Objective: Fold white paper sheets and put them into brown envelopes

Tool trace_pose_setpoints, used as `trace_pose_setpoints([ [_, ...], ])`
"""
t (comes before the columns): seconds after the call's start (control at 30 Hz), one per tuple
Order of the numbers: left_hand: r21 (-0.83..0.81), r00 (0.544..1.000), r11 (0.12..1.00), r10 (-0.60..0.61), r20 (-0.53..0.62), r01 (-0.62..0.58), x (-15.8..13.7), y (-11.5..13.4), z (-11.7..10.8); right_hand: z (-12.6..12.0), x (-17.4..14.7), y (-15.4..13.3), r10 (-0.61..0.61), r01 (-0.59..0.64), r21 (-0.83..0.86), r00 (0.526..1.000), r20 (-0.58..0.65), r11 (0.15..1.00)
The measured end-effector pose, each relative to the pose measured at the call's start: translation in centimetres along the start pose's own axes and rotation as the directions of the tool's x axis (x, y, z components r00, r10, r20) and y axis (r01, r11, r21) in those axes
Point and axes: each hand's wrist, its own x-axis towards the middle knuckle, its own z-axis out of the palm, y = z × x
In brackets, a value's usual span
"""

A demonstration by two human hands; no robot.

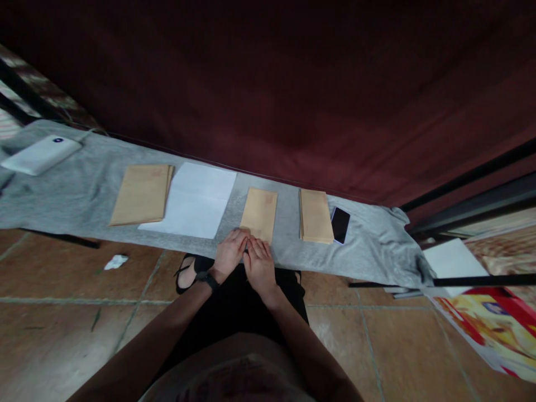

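A brown paper envelope (260, 209) lies on the grey cloth straight in front of me, with a small reddish mark at its far right corner. Both hands meet at its near end. My left hand (230, 251), with a dark band on the wrist, has its fingers closed on the near left corner. Beside it, touching it, my right hand (258, 262) has its fingers bent together over the near edge. My fingertips and the envelope's near end are partly hidden. To the left are white paper sheets (201, 195); to the right is a stack of brown envelopes (317, 215).
More brown envelopes (140, 192) lie partly over the white sheets. A dark-screened phone (340, 224) is by the right stack, and a white device (42, 153) with a cable at far left. Dark red fabric (268, 100) hangs behind the narrow cloth-covered surface (368, 245). A colourful box (494, 324) stands lower right.
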Motion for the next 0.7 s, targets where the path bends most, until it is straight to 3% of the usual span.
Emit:
trace_pose_setpoints([
  [0.43, -0.066, 0.998, 0.997, 0.044, -0.034, -0.046, -0.2, -0.5, 0.2, -2.9, -2.2, 4.1, 0.051, -0.058, -0.202, 0.998, -0.038, 0.978],
  [0.57, 0.008, 0.992, 0.992, 0.128, 0.003, -0.128, -0.7, 0.3, 0.1, -3.2, -2.4, 3.9, 0.054, -0.06, -0.196, 0.998, -0.035, 0.979],
  [0.7, 0.076, 0.96, 0.959, 0.267, 0.09, -0.274, -1.6, 2.8, 1.5, -3.0, -2.3, 3.9, 0.066, -0.073, -0.197, 0.997, -0.044, 0.978],
])
